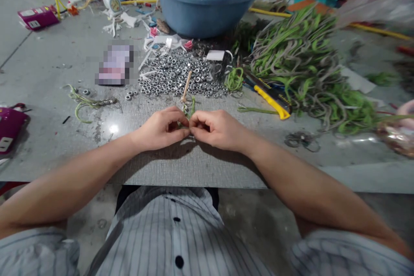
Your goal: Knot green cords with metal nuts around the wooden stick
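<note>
Green cord (193, 104) pinched in grip of left hand (161, 128) and right hand (219, 128), protruding beyond

Green cord (193, 104), silver nuts (176, 73), blue basin (203, 14), grey desk (58, 138), yellow-and-black knife (271, 101), magenta box (39, 17), pale grey shirt (161, 233) with dark stripes.

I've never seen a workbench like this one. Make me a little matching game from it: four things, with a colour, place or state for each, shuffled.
Things:
1. Basin
2. Metal nuts
3. Cutter knife
4. Left hand

Descriptions:
A. Yellow and black, lying to the right
B. Fingertips pinched together, close beside the right hand
C. Blue, standing at the back
D. Small and silvery, spread in a loose heap

Pairs: 1-C, 2-D, 3-A, 4-B
</note>
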A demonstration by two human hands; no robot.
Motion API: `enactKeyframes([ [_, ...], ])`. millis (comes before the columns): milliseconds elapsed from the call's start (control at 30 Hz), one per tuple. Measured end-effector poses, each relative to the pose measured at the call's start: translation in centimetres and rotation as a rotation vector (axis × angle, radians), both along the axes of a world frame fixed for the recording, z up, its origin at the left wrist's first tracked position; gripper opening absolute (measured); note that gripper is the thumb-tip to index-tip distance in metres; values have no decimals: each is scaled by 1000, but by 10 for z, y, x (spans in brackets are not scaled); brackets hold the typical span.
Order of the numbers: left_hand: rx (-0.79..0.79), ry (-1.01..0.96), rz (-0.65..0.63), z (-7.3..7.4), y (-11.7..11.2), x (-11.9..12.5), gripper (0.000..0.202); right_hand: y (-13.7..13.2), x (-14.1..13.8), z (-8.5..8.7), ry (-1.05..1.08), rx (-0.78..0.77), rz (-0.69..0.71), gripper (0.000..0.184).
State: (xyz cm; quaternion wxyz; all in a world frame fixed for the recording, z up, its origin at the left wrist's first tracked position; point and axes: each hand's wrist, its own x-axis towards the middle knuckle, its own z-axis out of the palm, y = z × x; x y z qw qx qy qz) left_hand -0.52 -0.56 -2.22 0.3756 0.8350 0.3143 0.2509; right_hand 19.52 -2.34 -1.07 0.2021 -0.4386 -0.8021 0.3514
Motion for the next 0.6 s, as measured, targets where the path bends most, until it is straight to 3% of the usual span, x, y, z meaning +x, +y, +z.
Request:
enactKeyframes([
  [167, 72, -42, 3, -6, 3, 0, 14, 4, 3, -2, 42, -31, -7, 14],
  [433, 110, -8, 209, -8, 2, 4, 14, 10, 7, 5, -393, -62, 237, 24],
  [600, 173, 50, 228, -9, 3, 5, 19, 8, 7, 3, -367, 2, 168, 33],
])
